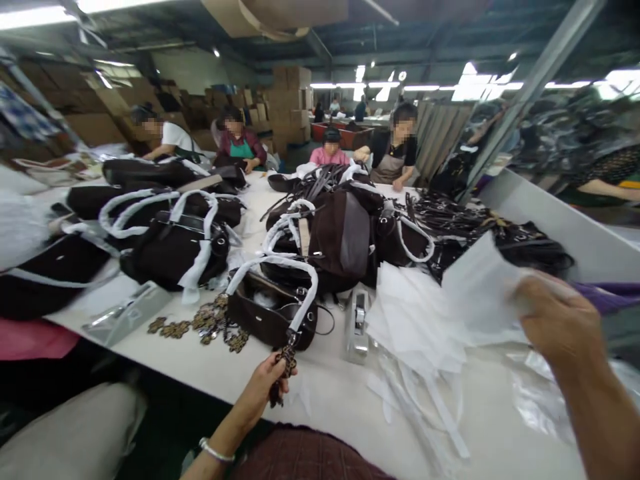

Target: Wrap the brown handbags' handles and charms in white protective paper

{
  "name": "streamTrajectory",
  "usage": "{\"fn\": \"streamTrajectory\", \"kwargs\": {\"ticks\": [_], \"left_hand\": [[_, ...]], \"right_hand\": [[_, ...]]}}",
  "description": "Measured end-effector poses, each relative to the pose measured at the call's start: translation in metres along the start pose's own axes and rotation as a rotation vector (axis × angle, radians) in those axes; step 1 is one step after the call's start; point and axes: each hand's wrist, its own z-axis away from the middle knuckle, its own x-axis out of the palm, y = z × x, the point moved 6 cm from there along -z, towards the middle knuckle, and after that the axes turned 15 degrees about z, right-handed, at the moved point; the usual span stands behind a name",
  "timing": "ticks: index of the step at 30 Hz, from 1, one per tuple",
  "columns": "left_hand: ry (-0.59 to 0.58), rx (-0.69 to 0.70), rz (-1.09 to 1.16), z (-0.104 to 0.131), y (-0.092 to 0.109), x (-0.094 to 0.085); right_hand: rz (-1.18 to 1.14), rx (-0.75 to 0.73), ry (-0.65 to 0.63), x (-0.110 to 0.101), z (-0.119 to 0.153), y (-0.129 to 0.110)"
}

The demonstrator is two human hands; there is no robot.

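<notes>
The dark brown handbag sits near the front edge of the table, its white-wrapped handle raised. At its near side the left hand has its grip closed around a patterned charm; whether that is fastened to the handle is unclear. The right hand, blurred, has its grip pinching a white sheet above a fanned paper stack. The pale tabletop carries loose charms left of the handbag, a tape dispenser to its right, and more dark bags and heaped straps behind. Across it are several co-workers; beyond, stacked cartons stand under strip lights.
</notes>
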Motion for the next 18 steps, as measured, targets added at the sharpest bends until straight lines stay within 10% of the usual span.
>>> {"fn": "streamTrajectory", "kwargs": {"ticks": [4, 8, 13, 18], "left_hand": [[-0.087, 0.002, 0.039, 0.001, 0.014, -0.004], [-0.212, -0.086, 0.116, 0.002, 0.025, -0.001], [-0.312, -0.263, 0.123, -0.004, 0.021, -0.003], [-0.322, -0.302, 0.132, -0.012, 0.025, -0.012]], "right_hand": [[0.343, -0.123, -0.94, 0.093, 0.107, -0.038], [0.439, -0.1, -1.345, 0.214, 0.221, -0.038], [0.435, -0.156, -1.288, 0.334, 0.276, -0.047], [0.057, 0.087, -1.274, 0.344, 0.273, -0.062]]}}
